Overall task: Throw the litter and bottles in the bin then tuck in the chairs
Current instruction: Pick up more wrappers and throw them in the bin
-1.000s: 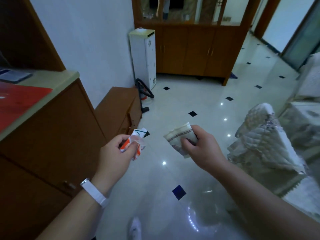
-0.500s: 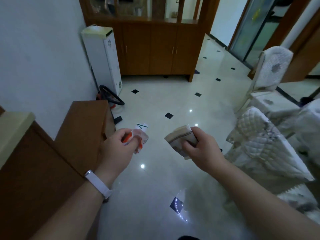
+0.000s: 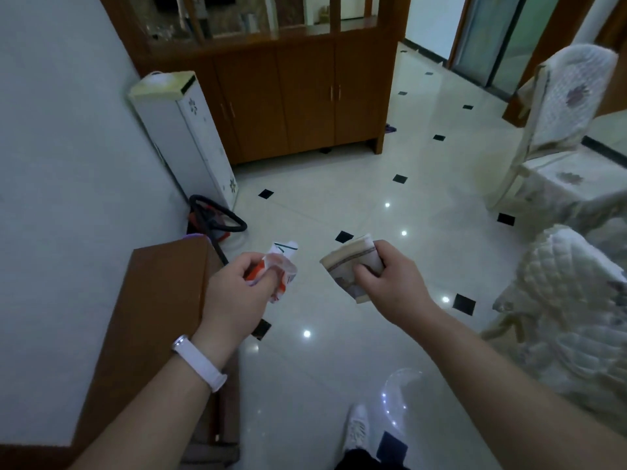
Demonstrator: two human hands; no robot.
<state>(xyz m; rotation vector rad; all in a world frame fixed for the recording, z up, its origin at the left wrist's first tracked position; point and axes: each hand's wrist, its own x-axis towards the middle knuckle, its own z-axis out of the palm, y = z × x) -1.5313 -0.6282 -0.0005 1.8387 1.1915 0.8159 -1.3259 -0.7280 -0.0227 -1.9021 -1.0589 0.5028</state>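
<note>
- Gripping litter, we noted the left hand (image 3: 237,293) clenched round an orange-white wrapper (image 3: 283,262), the right hand (image 3: 390,283) round folded paper (image 3: 342,266).
- We saw no bin; neither hand judged nearer.

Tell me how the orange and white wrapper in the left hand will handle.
The wrapper sits crumpled in the left hand, so it is probably floppy and light. Its film looks glossy, so it may slide from a loose grip.
</note>
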